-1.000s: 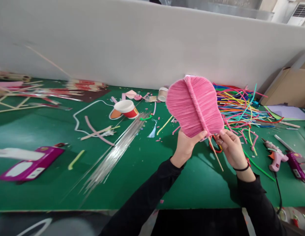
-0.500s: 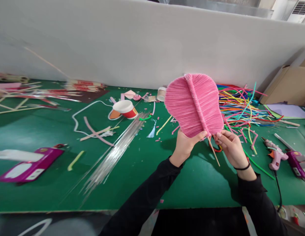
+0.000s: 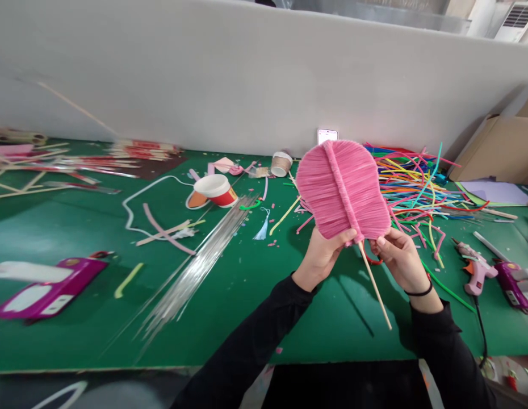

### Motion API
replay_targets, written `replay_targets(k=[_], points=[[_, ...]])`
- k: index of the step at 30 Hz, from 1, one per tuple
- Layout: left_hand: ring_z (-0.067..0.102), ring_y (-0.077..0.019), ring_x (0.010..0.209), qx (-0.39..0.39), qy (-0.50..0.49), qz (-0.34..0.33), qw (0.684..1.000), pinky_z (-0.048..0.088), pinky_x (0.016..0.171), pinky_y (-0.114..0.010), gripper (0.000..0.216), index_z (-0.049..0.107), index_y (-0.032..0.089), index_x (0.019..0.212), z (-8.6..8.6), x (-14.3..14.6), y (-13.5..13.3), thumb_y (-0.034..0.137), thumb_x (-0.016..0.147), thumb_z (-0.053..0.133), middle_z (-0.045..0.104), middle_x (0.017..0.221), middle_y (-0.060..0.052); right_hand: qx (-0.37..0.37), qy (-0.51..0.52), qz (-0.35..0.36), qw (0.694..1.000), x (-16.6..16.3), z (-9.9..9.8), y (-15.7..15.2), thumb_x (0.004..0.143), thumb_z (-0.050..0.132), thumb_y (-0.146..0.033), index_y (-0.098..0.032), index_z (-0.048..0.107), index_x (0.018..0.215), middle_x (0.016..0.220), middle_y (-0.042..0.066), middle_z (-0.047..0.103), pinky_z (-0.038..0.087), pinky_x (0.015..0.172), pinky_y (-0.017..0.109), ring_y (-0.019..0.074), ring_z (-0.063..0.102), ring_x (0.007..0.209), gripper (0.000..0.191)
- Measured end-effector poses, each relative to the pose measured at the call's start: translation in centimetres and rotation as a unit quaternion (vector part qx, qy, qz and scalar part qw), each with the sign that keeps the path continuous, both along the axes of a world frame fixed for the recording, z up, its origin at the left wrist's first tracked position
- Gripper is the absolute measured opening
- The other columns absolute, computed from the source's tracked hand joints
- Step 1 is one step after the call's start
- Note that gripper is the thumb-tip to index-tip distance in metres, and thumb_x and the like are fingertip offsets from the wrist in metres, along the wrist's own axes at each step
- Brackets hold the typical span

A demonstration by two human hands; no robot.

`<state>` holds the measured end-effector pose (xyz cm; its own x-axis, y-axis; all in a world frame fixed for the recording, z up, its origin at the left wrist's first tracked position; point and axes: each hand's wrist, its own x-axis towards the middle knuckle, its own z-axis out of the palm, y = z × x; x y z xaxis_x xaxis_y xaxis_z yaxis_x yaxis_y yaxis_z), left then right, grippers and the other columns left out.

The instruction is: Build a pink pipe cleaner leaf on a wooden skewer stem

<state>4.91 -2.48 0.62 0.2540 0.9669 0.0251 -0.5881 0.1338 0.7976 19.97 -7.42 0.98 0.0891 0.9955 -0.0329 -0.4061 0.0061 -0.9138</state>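
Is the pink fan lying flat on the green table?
No, the pink fan is held up above the green table, with the left hand and right hand gripping its lower edge.

Craft workshop, green worktable (image 3: 247,307) strewn with colourful pipe cleaners (image 3: 417,182), glue guns (image 3: 477,267), wire bundle (image 3: 196,267), paper cup (image 3: 217,189), cardboard box (image 3: 498,150), plain white wall behind
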Motion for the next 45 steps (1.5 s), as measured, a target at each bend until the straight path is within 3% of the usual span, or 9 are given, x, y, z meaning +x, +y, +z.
replay_targets(k=[4,8,12,17,22,29,35,45], points=[[0.055,-0.0064,0.049,-0.004,-0.007,-0.001,1.000,0.045,0.048,-0.017,0.023,0.068,0.014,0.068,0.1,0.0,0.0,0.019,0.057,0.087,0.066,0.059,0.002,0.005,0.012,-0.003,1.000,-0.3,-0.3,0.2,0.062,0.087,-0.041,-0.022,0.073,0.076,0.066,-0.001,0.065,0.046,0.055,0.025,0.0103,0.054,0.056,0.027],[0.062,-0.0126,0.055,0.065,0.062,0.095,0.991,0.051,0.053,-0.023,0.022,0.069,0.014,0.071,-0.4,-0.1,0.3,0.023,0.060,0.086,0.070,0.064,-0.001,0.016,0.008,-0.068,0.998,-0.7,-0.8,0.5,0.069,0.081,-0.046,-0.022,0.071,0.080,0.073,-0.001,0.065,0.048,0.058,0.024,0.0111,0.057,0.061,0.028],[0.066,-0.0157,0.059,0.099,0.112,0.152,0.977,0.055,0.060,-0.028,0.026,0.071,0.014,0.078,-1.0,-0.4,0.2,0.025,0.061,0.087,0.072,0.069,-0.003,0.046,-0.072,-0.140,0.986,-0.7,-1.0,0.2,0.075,0.078,-0.045,-0.021,0.069,0.075,0.067,-0.002,0.062,0.046,0.058,0.024,0.0109,0.055,0.059,0.025],[0.068,-0.0174,0.061,0.127,0.113,0.145,0.975,0.057,0.062,-0.030,0.020,0.075,0.015,0.079,-0.9,-0.4,-0.3,0.023,0.065,0.086,0.075,0.071,-0.004,0.061,-0.134,-0.177,0.973,-0.8,-0.6,-0.1,0.075,0.078,-0.043,-0.021,0.072,0.078,0.071,0.000,0.067,0.047,0.060,0.026,0.0121,0.056,0.061,0.022],[0.065,-0.0167,0.054,0.130,0.120,0.114,0.978,0.055,0.057,-0.029,0.014,0.075,0.016,0.071,-0.8,-0.3,-0.5,0.024,0.067,0.085,0.074,0.064,-0.004,-0.001,-0.047,-0.100,0.994,-0.9,0.3,-0.1,0.075,0.075,-0.053,-0.019,0.071,0.069,0.069,0.002,0.065,0.045,0.057,0.024,0.0118,0.056,0.062,0.035],[0.066,-0.0173,0.054,0.142,0.152,0.131,0.969,0.056,0.057,-0.030,0.017,0.072,0.015,0.068,-0.7,-0.5,-0.4,0.026,0.066,0.085,0.072,0.063,-0.003,-0.044,0.020,-0.042,0.998,-1.0,0.9,-0.2,0.066,0.085,-0.042,-0.018,0.070,0.068,0.063,-0.001,0.061,0.041,0.052,0.021,0.0082,0.050,0.055,0.029],[0.066,-0.0171,0.056,0.137,0.177,0.169,0.960,0.057,0.060,-0.031,0.022,0.070,0.014,0.072,-0.9,-0.5,-0.4,0.025,0.062,0.086,0.072,0.064,-0.002,-0.059,0.055,-0.045,0.996,-1.3,0.7,0.0,0.060,0.087,-0.034,-0.018,0.070,0.072,0.064,-0.002,0.062,0.044,0.054,0.021,0.0076,0.050,0.054,0.027],[0.066,-0.0146,0.058,0.129,0.123,0.118,0.977,0.055,0.057,-0.026,0.015,0.073,0.014,0.075,-1.3,-0.4,-0.3,0.022,0.067,0.084,0.073,0.067,-0.002,-0.063,0.063,-0.012,0.996,-1.0,1.0,-0.3,0.063,0.085,-0.035,-0.019,0.071,0.077,0.072,-0.002,0.064,0.048,0.062,0.020,0.0093,0.057,0.066,0.025]])
